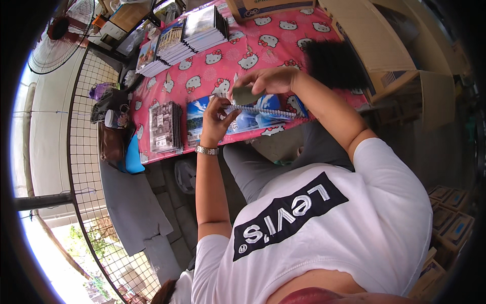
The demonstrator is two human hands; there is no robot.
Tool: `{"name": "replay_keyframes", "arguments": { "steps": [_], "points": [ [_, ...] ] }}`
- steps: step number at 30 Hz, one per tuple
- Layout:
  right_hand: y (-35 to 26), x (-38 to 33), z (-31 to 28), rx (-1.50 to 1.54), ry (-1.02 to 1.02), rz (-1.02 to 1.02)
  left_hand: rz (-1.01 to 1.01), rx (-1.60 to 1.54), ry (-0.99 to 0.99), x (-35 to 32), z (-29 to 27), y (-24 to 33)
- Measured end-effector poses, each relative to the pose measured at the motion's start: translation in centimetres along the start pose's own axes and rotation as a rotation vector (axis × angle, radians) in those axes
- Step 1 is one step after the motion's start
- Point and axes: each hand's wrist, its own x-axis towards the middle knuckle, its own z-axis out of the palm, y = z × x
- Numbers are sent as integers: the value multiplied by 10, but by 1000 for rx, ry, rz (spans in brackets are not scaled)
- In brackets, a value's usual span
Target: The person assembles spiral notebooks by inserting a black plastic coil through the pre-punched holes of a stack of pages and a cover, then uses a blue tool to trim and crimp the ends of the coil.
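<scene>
My left hand (217, 120) pinches the left end of a spiral-bound notebook (271, 120) with a blue, sky-like cover. The notebook's wire coil (263, 110) runs along its upper edge, slanting down to the right. Just above that left end, my right hand (271, 82) is closed around a flat grey-green object (247, 96); its kind cannot be made out. Under and beside the notebook lies another blue landscape-covered notebook (196, 114). To the left of my left hand sits a stack of spiral notebooks with grey photo covers (162, 127).
A pink cartoon-print cloth (202, 71) covers the table. Stacked notebooks (190, 38) stand at the back left, and a pile of black coils (334, 65) lies at the right. Cardboard boxes (385, 45) border the right side. A fan (63, 28) stands far left, beside a wire grid (83, 121).
</scene>
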Motion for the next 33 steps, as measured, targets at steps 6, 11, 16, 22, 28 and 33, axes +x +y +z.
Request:
{"name": "replay_keyframes", "arguments": {
  "steps": [6,11,16,22,28,33],
  "points": [
    [-12,-6,14,-66,62,0,-28,-85,13,2,8,-7],
    [-5,4,-3,-480,145,49,-112,-71,48,2,10,-2],
    [20,-8,-62,-1197,626,84,-191,-183,228,0,15,4],
    [101,-80,-89,-1467,1139,-252,-130,-313,448,-20,29,9],
    [158,-132,5,-1595,1185,225,-193,-334,531,-24,38,0],
    [123,-113,24,-738,1323,-50,-159,-355,503,-21,35,1]
  ]
}}
